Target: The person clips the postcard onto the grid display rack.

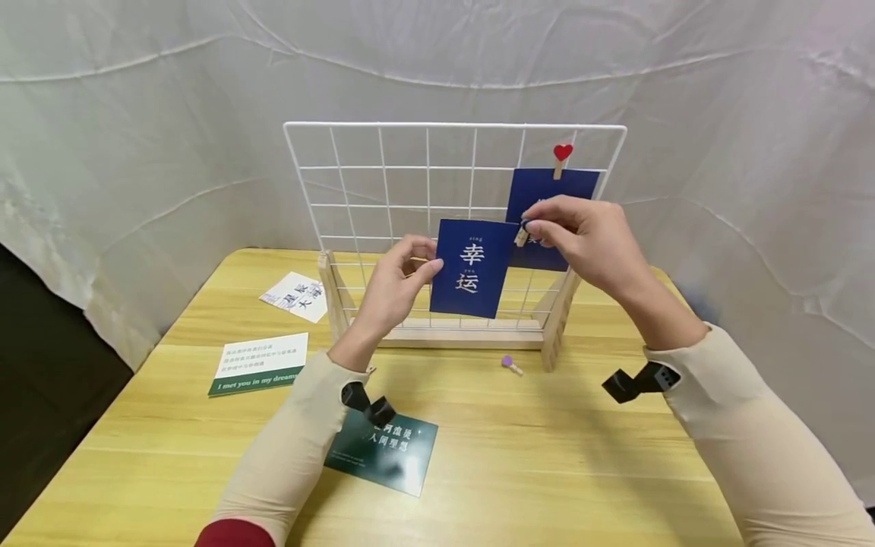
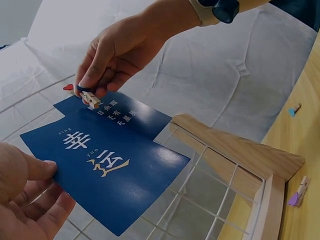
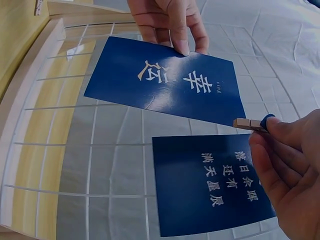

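Observation:
My left hand (image 1: 396, 285) pinches a dark blue card (image 1: 472, 266) with white characters by its left edge, in front of a white wire grid (image 1: 451, 124). Between thumb and fingertips my right hand (image 1: 595, 239) holds a small wooden clothespin (image 3: 248, 124) with a blue top. The clothespin's tip meets the card's upper right corner; whether it bites the card, I cannot tell. Behind the right hand, a second blue card (image 1: 529, 190) hangs on the grid under a clothespin with a red heart (image 1: 563, 153). That hand partly covers it.
Wooden feet (image 1: 557, 327) carry the grid on the table. In front lies a purple-topped clothespin (image 1: 509, 364); another with a blue top (image 2: 295, 109) shows in the left wrist view. A green card (image 1: 390, 456), a white-and-green card (image 1: 260, 357) and a white card (image 1: 297, 296) lie leftward.

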The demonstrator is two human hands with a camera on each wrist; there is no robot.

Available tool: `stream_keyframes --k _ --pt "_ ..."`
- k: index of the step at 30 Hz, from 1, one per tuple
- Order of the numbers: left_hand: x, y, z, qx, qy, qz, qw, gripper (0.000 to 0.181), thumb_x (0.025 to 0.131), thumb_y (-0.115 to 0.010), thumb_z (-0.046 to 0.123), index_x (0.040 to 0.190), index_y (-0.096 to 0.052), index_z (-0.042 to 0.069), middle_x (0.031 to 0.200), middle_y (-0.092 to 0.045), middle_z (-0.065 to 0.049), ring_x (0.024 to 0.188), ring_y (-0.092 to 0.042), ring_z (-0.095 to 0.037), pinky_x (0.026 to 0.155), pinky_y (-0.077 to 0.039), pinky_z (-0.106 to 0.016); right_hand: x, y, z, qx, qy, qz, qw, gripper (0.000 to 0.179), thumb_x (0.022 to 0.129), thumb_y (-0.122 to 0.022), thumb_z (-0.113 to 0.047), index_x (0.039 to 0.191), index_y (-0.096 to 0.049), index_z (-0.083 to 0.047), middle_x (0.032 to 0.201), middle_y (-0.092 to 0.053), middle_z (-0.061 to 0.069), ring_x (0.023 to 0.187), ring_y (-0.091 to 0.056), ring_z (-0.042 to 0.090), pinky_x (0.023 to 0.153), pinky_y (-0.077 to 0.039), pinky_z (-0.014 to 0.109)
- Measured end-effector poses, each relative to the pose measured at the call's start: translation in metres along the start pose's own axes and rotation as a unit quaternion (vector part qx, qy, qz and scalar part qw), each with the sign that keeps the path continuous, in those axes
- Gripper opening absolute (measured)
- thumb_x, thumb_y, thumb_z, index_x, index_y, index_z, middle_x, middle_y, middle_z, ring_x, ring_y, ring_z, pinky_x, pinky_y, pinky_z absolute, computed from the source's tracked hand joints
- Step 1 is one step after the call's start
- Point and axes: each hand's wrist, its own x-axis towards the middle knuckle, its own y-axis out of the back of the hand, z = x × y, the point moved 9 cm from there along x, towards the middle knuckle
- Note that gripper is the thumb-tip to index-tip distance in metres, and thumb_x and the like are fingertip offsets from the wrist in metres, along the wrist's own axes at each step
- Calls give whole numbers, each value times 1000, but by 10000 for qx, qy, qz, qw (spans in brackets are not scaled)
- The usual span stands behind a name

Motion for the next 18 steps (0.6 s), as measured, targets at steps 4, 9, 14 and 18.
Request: stream_keyframes --k 4,9,14,18 --pt "3 2 1 -41 2 70 10000 19 96 -64 9 115 -61 6 99 -64 -8 75 -61 -24 74 -56 -33 5 3 -3 -51 117 36 9999 14 95 -67 -18 103 -75 -11 80 -70 5 71 -61 16 57 -42 19" --pt "7 6 5 -152 -66 225 9996 19 96 -64 8 114 -61 6 98 -65 -9 78 -61 -24 78 -56 -43 10 3 -5 -132 23 -14 9999 15 95 -66 -20 104 -75 -11 83 -70 5 72 -59 14 58 -42 21" --pt "9 9 8 -233 -125 310 9992 19 95 -65 8 113 -61 5 98 -65 -10 79 -61 -22 79 -56 -40 18 5 -10 -160 -111 -6 9998 16 96 -66 -22 104 -75 -12 86 -72 4 76 -63 13 61 -43 22" --pt "12 10 11 -230 -114 341 9991 19 95 -65 9 113 -61 5 99 -65 -9 80 -62 -21 78 -55 -34 26 9 -14 -72 -228 23 9997 17 95 -67 -21 104 -76 -10 87 -73 6 78 -66 16 65 -47 19"
